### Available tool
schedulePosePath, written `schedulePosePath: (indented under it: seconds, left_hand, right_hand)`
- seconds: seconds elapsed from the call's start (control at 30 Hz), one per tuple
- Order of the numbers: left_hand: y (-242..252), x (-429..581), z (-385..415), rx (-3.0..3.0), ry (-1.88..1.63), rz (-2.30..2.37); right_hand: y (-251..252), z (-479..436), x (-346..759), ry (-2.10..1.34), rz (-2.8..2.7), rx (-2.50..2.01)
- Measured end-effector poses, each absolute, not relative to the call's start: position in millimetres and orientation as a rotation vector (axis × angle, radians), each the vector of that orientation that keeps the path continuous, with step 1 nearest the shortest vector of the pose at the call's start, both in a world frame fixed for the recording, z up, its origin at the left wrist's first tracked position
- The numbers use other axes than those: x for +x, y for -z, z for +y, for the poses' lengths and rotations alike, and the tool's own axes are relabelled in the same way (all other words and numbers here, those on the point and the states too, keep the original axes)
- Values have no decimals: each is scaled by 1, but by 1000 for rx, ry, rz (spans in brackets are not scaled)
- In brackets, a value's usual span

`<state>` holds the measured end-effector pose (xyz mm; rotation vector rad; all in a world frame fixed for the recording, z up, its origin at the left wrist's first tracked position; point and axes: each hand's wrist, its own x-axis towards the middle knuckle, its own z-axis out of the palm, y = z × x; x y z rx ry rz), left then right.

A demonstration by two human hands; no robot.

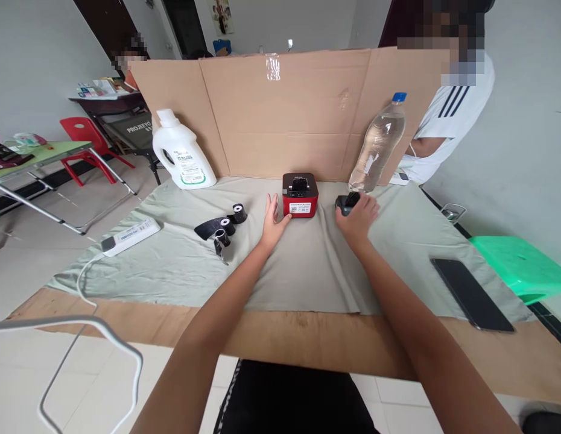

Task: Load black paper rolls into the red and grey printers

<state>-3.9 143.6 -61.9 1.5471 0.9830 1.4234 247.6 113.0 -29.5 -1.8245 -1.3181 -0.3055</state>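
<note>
A small red device with a black top (300,207) stands in the middle of the cloth, a white label on its front and a dark recess on top. My left hand (274,228) is at its left side, fingers stretched upward and the thumb at its lower front corner; contact cannot be made out exactly. To the right of the device, my right hand (358,218) is closed around a small black object (342,205), whose kind I cannot tell because the fingers cover part of it. Several black rolls with loose tails (210,229) lie to the left of my left hand.
A white jug (183,154) and a clear water bottle (379,141) stand before the cardboard screen (285,108). A power strip (133,235) lies left, a phone (470,294) right. Beyond the table's right edge is a green stool (522,262). Other people sit behind the screen.
</note>
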Motion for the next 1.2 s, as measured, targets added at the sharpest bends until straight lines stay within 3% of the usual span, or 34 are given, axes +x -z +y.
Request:
schedulePosePath:
  seconds: [0.13, 0.67, 1.2]
  left_hand:
    - [62, -18, 113, 1700, -1254, 1146]
    - [28, -29, 41, 1906, -785, 1256]
    - [36, -31, 49, 2033, -634, 1231]
  right_hand:
    - [39, 105, 265, 137, -1235, -2101]
    - [11, -48, 114, -57, -1470, -1928]
    - [35, -59, 110, 19, -1520, -2027]
